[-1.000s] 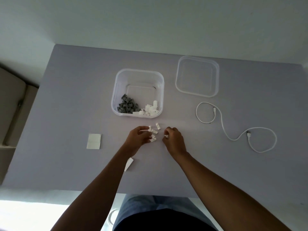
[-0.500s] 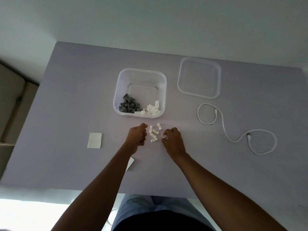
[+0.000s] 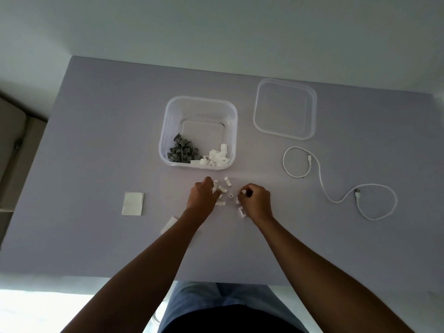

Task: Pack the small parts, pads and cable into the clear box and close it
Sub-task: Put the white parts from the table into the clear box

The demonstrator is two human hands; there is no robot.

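The clear box (image 3: 168, 131) stands open at the table's middle, holding grey parts (image 3: 181, 152) and white parts (image 3: 216, 157) along its near wall. Just in front of it, several small white parts (image 3: 227, 181) lie loose on the table. My left hand (image 3: 203, 195) is curled at their left edge, fingers touching some of them. My right hand (image 3: 255, 200) is curled at their right and pinches a white part at its fingertips. The clear lid (image 3: 284, 109) lies right of the box. The white cable (image 3: 322, 181) snakes across the right side. A white pad (image 3: 132, 203) lies to the left.
A second white pad (image 3: 169, 224) peeks out from under my left forearm. The grey table (image 3: 96, 236) ends near my body, with my lap below its front edge. A beige seat (image 3: 12, 145) stands at the far left.
Both hands stayed at the loose white parts; my left hand's fingers curled in, and my right hand shifted slightly right. The view tilted a little.
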